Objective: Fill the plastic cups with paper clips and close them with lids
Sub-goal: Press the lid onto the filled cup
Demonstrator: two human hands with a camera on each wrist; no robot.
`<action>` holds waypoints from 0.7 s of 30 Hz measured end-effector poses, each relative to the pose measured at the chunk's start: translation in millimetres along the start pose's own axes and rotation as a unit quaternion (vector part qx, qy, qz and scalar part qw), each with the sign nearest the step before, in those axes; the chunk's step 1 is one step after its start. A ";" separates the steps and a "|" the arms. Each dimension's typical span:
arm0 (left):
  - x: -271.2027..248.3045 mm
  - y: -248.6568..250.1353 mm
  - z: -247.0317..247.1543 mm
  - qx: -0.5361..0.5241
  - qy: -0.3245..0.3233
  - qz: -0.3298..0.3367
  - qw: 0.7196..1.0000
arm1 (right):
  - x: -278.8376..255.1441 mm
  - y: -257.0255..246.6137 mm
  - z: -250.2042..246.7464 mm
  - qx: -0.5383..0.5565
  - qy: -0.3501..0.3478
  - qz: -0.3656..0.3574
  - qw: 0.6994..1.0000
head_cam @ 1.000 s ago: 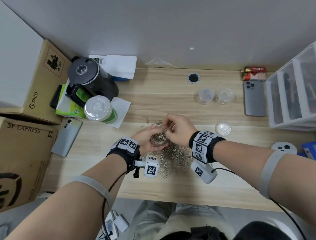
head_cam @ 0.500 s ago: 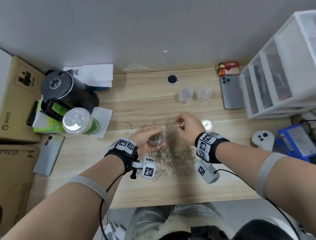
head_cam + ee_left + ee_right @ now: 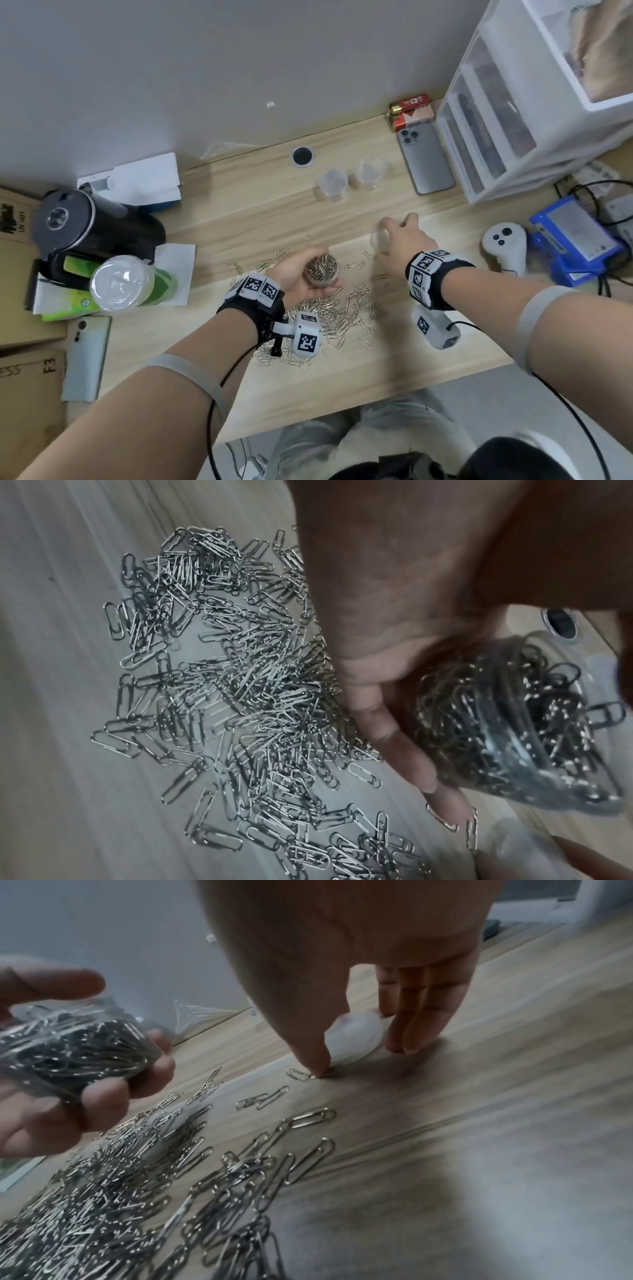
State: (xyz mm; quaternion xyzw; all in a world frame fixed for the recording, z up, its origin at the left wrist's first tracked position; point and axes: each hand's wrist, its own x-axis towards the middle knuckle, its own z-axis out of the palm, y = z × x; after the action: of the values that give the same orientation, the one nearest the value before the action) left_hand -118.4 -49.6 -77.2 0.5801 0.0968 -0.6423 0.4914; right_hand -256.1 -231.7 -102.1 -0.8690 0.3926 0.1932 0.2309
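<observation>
My left hand [image 3: 308,279] grips a clear plastic cup [image 3: 322,270] packed with paper clips, held just above the wooden desk [image 3: 394,356]. The same cup [image 3: 514,723] shows tilted in the left wrist view. A pile of loose paper clips [image 3: 342,308] lies below and between my hands. My right hand [image 3: 399,229] reaches down over a clear round lid [image 3: 354,1038] lying on the desk. Its thumb tip touches the lid's near edge and its straight fingers [image 3: 411,1026] stand at the far edge. Two empty cups [image 3: 331,183] [image 3: 370,171] stand further back.
A black kettle [image 3: 85,226] and a lidded green drink cup [image 3: 126,284] stand on the left, with a phone [image 3: 87,356] and cardboard boxes beyond. At the right are another phone [image 3: 424,157], white drawers [image 3: 531,102], a white controller [image 3: 503,243] and a blue box.
My right hand has left the filled cup and moved right and away, down onto the lid. The left hand still holds the cup. My head view has swung to the right.
</observation>
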 end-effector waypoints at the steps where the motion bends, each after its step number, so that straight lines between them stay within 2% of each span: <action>1: -0.2 -0.3 -1.7 0.002 0.001 0.004 1.000 | 0.6 -1.4 -0.9 -0.004 -0.006 -0.001 1.000; 5: -5.9 -1.2 -8.1 0.001 0.001 0.016 1.000 | 0.2 -11.3 -9.4 0.055 -0.012 -0.042 0.997; 8: -11.2 -1.8 -13.0 -0.018 0.004 0.016 1.000 | -5.4 -29.0 -13.9 0.141 -0.038 -0.143 0.979; 11: -17.2 -0.6 -17.7 -0.044 0.004 0.010 0.999 | -13.9 -54.1 -14.0 0.180 -0.069 -0.240 0.952; 15: -25.8 2.2 -27.6 -0.090 0.016 0.024 0.996 | -23.0 -86.4 -10.0 0.140 -0.089 -0.320 0.933; 21: -35.0 -3.8 -36.7 -0.094 0.036 0.029 0.994 | -26.8 -114.6 -1.2 0.028 -0.099 -0.370 0.923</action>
State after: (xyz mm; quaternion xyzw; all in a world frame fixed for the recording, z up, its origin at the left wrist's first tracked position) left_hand -102.8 -4.0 -60.8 0.5567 0.1580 -0.5945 0.5583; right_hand -184.0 -149.4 -58.6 -0.9221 0.0234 0.1681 0.3477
